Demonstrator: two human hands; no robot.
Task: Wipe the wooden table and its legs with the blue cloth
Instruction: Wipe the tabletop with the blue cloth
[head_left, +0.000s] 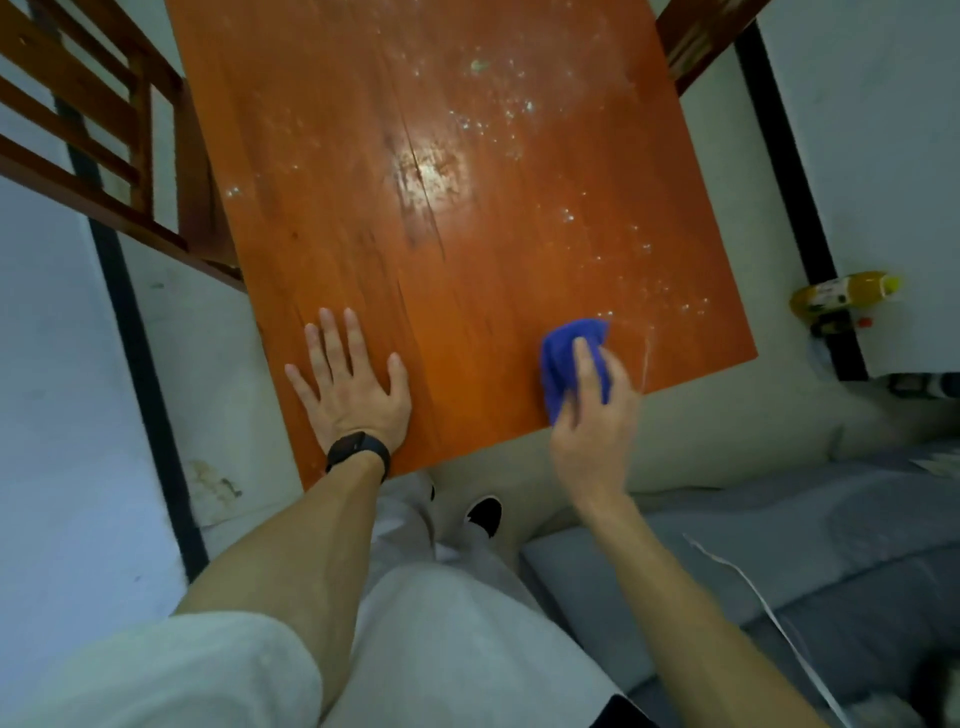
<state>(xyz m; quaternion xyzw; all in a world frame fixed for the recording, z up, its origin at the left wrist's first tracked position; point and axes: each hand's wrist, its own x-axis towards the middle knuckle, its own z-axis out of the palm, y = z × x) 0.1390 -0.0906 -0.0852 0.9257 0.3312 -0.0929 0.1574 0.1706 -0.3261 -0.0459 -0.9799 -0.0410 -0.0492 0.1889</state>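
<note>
Head view looks down on the wooden table (467, 234), whose long axis runs from near to far and leans a little to the left at the far end. Its near edge slants, with the right corner farther away than the left. White specks and smears (498, 119) lie over the far and right parts of the top, and a glare spot sits near the middle.

The left hand (353, 384) lies flat on the near left part of the table, fingers straight and spread, with a black wristband (358, 452) on the wrist. The right hand (597, 415) grips the blue cloth (566, 358), fingers curled round it and one finger laid over the top. The cloth is bunched on the table close to the near edge, toward the right corner, its longer side running near to far.

A wooden chair (104, 130) stands against the table's left side, and part of another chair (696, 47) shows at the far right corner. A bottle of yellow liquid (847, 291) sits on the floor to the right, well apart from the table. A grey cushion (779, 545) with a white cable (753, 587) across it lies near right. A black shoe (485, 514) shows just below the table's near edge.
</note>
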